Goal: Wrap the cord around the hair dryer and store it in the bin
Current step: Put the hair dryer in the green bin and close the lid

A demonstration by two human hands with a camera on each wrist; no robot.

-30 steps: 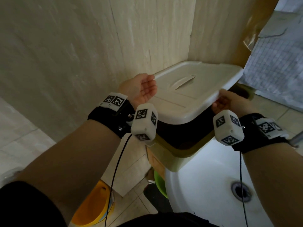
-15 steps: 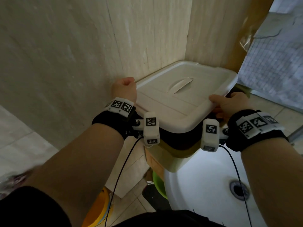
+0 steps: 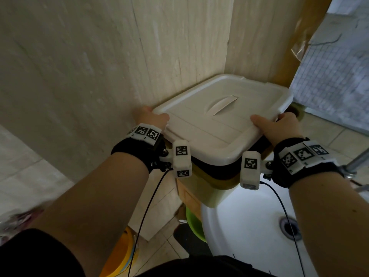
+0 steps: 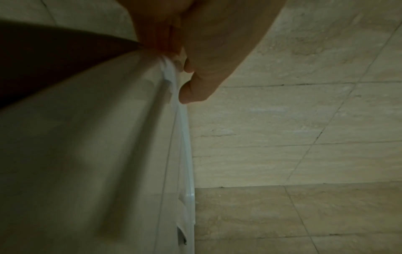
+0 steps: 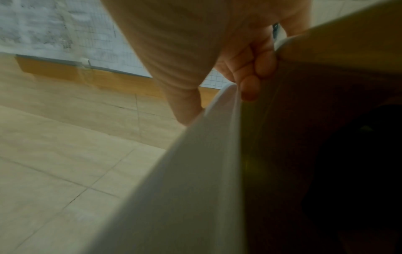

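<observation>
Two tiled walls (image 3: 99, 66) meet in a corner right behind one bin (image 3: 209, 188), leaving little room there; a white sink (image 3: 249, 226) adjoins its near side. One white lid (image 3: 219, 120) sits raised at the front. The left hand (image 3: 153, 118) and right hand (image 3: 279, 126) grip opposite lid edges. The hair dryer is hidden.

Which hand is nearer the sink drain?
Right. The right hand grips the lid edge on the side above the sink drain; the left hand holds the wall-side edge.

Black wristbands (image 3: 137, 150), white tag-marked cubes (image 3: 182, 157), thin black cables (image 3: 147, 206).
</observation>
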